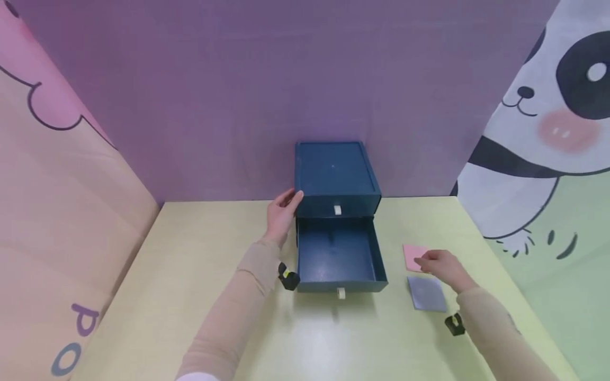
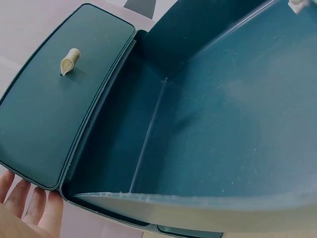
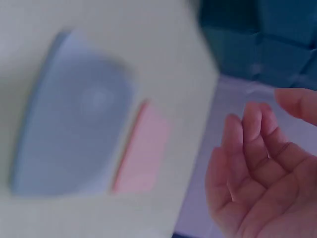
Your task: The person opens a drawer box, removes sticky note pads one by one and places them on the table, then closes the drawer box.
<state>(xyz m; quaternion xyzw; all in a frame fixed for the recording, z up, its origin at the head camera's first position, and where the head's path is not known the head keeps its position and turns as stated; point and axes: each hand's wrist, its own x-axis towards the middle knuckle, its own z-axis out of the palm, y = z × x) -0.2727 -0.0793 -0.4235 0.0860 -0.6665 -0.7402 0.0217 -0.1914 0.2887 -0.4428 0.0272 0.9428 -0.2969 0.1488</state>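
Note:
A dark blue two-drawer box (image 1: 337, 168) stands against the purple backdrop. Its lower drawer (image 1: 335, 286) is pulled out, with nothing visible inside; the upper drawer (image 1: 314, 205) is pushed in. At the box's front left corner, my left hand (image 1: 281, 214) rests on the side, its extended fingers (image 2: 34, 206) touching it in the left wrist view. My right hand (image 1: 443, 266) hovers by a pink square pad (image 1: 411, 256), its fingers loosely bent and holding nothing. Nearer to me lies a grey-blue square pad (image 1: 427, 295), which looks thicker in the right wrist view.
The pale yellow table (image 1: 200, 296) extends left and in front of the box. Panda-printed fabric (image 1: 514, 201) borders it on the right, and pink printed fabric (image 1: 62, 201) on the left. White pull tabs (image 1: 341, 293) stick out from both drawer fronts.

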